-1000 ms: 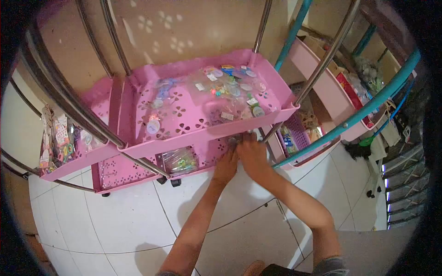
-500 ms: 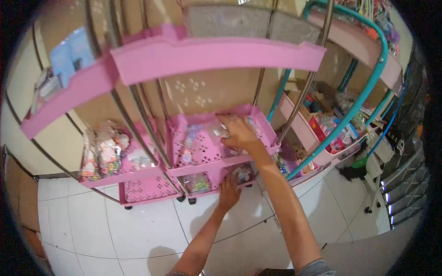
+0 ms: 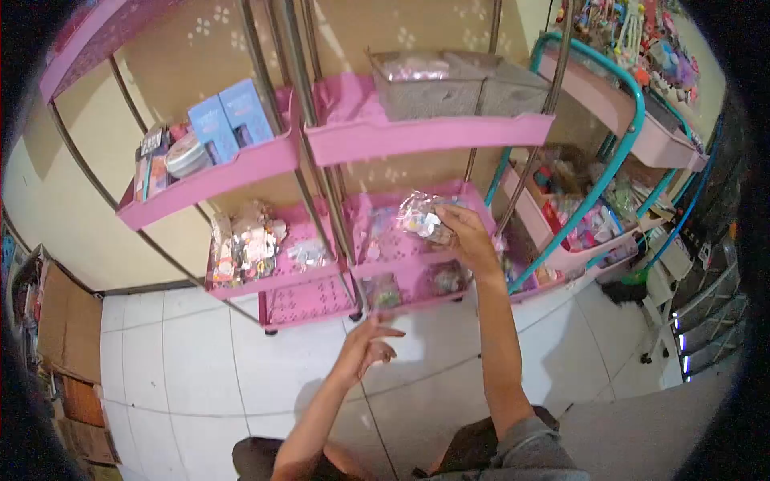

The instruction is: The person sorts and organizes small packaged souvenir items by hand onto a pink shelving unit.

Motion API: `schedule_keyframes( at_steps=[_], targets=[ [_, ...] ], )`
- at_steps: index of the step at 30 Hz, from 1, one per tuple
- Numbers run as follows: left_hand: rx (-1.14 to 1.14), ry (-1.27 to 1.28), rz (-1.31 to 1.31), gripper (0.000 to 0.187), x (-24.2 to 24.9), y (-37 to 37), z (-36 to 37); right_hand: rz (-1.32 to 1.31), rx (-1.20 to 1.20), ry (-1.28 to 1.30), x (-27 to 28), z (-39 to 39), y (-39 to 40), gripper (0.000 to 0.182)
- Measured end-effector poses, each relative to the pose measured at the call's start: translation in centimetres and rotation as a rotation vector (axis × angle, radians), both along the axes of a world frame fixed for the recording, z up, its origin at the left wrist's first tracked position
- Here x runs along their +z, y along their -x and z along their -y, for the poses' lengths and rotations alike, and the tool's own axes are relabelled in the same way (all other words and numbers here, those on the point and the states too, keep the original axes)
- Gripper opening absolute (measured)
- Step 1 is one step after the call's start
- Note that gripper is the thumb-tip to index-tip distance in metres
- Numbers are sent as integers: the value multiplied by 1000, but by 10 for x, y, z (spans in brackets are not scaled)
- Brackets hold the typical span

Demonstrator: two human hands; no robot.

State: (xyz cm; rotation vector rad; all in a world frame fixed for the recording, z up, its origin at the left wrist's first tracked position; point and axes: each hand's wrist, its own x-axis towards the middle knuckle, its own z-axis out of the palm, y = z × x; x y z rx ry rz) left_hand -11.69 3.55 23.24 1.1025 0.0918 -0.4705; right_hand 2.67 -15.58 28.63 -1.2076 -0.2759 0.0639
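Observation:
My right hand pinches a clear plastic packet with small, pale, shiny pieces inside; what they are is too small to tell. It holds the packet above the pink lower tray of a rolling cart. My left hand is in the air over the floor in front of the cart, fingers apart, holding nothing. Closest to it, in the bottom tray, lie a bag with green contents and another bag with darker contents.
A neighbouring pink cart holds blue boxes and a pile of packets. Grey baskets stand on the tier above my right hand. A teal-framed cart is at the right; cardboard boxes are at the left.
My right hand has lifted from the lower tray with the plastic packet. My left hand has come away from the bottom tray, back and left. The camera view has shifted, showing more of the upper tiers.

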Motion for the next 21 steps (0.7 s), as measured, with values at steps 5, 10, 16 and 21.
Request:
schedule_keyframes(
  at_steps=[5, 10, 16, 21],
  targets=[
    [-152, 672, -221, 53, 31, 8, -19, -127, 248, 285, 9, -26, 66, 16],
    [8, 610, -302, 39, 26, 22, -21, 669, 606, 453, -3, -38, 82, 17],
    [76, 107, -54, 28, 15, 18, -32, 436, 132, 773, -10, -19, 28, 22],
    [301, 196, -147, 29, 26, 13, -36, 237, -102, 1168, -53, -62, -31, 22]
  ],
)
